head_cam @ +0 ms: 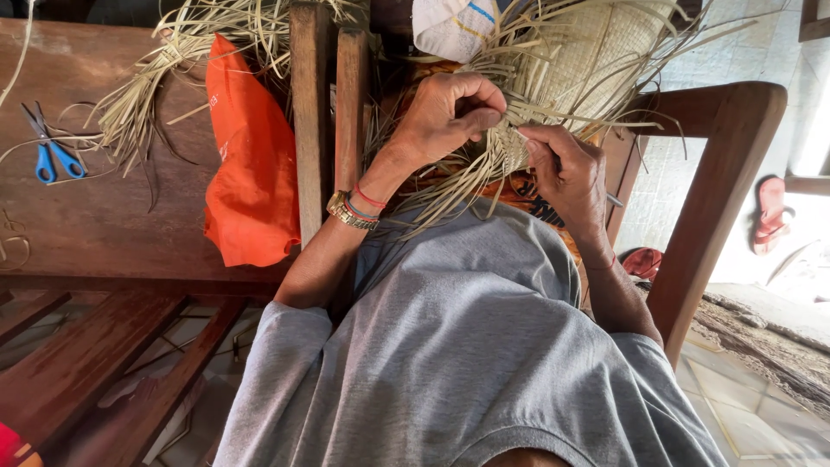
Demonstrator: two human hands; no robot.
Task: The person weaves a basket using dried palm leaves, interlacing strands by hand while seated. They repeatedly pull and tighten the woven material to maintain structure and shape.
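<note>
A half-woven straw piece (596,60) of pale palm strips lies on my lap, loose strands fanning out around it. My left hand (445,112) is closed, pinching a strand at the woven edge (510,147). A gold watch and coloured threads circle that wrist. My right hand (566,173) grips the same edge from the right, with a thin dark tool sticking out below its fingers. The two hands nearly touch over the weave.
Blue-handled scissors (47,151) lie on the wooden bench (104,216) at left, beside a bundle of loose straw (138,104) and an orange bag (251,173). A wooden chair arm (718,173) stands at right. A red sandal (769,212) lies on the tiled floor.
</note>
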